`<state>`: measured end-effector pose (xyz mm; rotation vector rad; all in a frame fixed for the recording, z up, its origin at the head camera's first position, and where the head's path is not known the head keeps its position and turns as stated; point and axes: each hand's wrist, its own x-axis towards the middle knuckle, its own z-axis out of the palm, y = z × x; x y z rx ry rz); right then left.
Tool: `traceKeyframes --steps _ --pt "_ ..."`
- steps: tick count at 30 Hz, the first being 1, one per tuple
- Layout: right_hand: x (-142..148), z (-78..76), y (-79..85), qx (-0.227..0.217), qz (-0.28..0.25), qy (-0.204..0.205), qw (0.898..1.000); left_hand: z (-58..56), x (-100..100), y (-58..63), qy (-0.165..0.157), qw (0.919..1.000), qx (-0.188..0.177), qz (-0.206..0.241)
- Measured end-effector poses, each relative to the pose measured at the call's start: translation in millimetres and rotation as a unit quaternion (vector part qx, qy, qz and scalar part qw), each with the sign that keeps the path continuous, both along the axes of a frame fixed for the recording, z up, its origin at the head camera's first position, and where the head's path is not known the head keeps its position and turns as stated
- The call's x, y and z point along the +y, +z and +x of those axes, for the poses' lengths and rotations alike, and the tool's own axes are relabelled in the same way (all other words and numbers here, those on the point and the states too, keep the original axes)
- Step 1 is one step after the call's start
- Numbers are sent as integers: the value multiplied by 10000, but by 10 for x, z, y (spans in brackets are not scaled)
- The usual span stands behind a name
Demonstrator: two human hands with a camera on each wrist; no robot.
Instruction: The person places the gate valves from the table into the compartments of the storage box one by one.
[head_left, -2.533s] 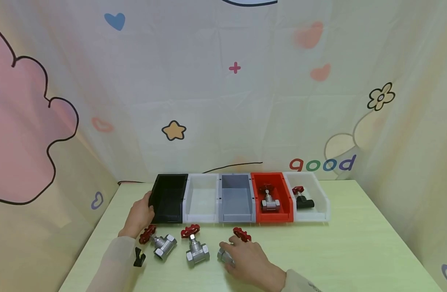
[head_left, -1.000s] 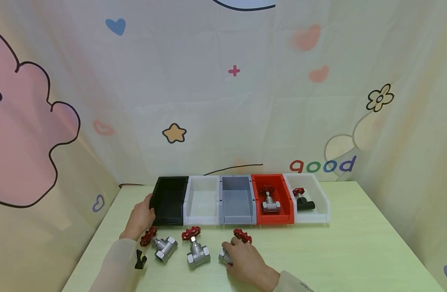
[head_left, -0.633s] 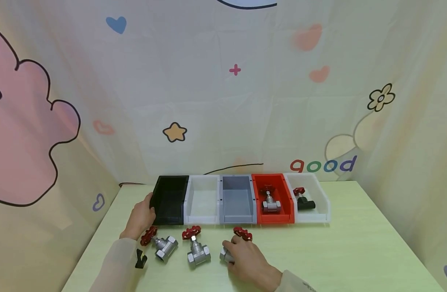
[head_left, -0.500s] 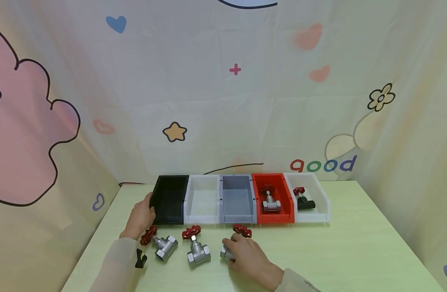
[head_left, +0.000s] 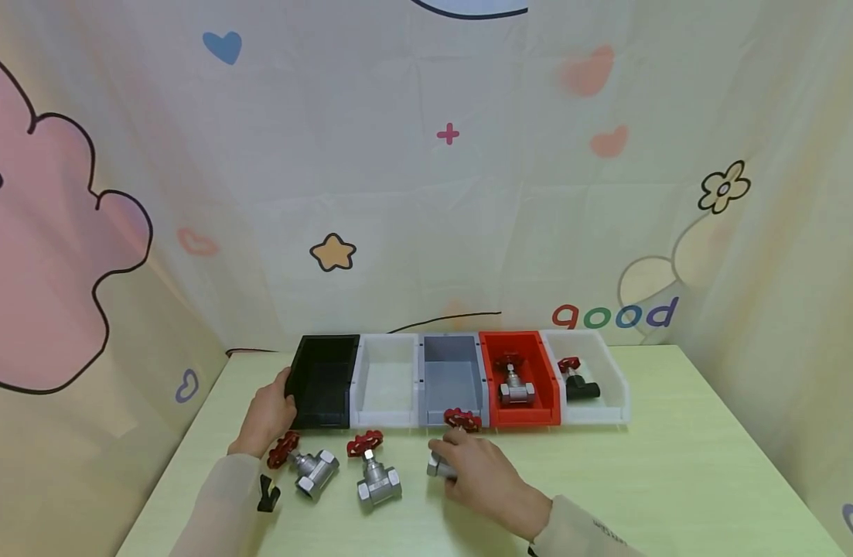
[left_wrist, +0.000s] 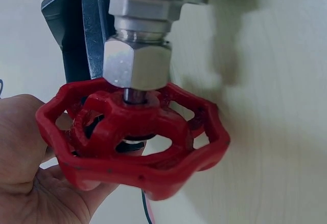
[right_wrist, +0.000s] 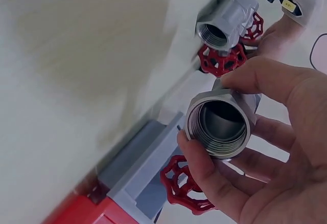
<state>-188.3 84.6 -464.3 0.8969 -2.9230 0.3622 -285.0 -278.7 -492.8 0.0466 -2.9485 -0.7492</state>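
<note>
Since the table [head_left: 642, 487] bears a whole row of bins [head_left: 454, 387] just beyond the right hand, a hard bump could, I judge, shove the row askew. The black bin [head_left: 322, 379] at its end has the left hand [head_left: 264, 414] touching its outer side; whether those fingers grip it, I cannot tell. The gray bin [head_left: 452, 418] stands straight ahead of the right hand [head_left: 487, 476], which pinches the held valve [head_left: 438, 466], thumb on one side and fingers on the other. That metal body looks smooth and heavy, so a loose pinch may let it twist or drop. The middle valve [head_left: 378, 485] lies to this hand's left; a leftward swing might clash the two. Out past the fingertips, the held valve's red handwheel [head_left: 462, 420] overlaps the gray bin's front lip in the head view; carried too low, it could snag there.
</note>
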Motion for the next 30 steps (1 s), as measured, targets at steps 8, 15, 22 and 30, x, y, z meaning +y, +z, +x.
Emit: traceKeyframes --steps 8,15,22,30 --pt "68 -80 100 345 -62 230 9991 8 -1 4 -13 10000 -10 24" --pt "94 -155 184 231 -66 245 9994 14 3 10 -2 10000 -26 11" --pt "104 -241 246 345 -44 316 9989 10 -1 9 19 10000 -40 -2" --pt "127 -354 298 50 -9 331 9994 2 -5 -1 -14 10000 -10 -10"
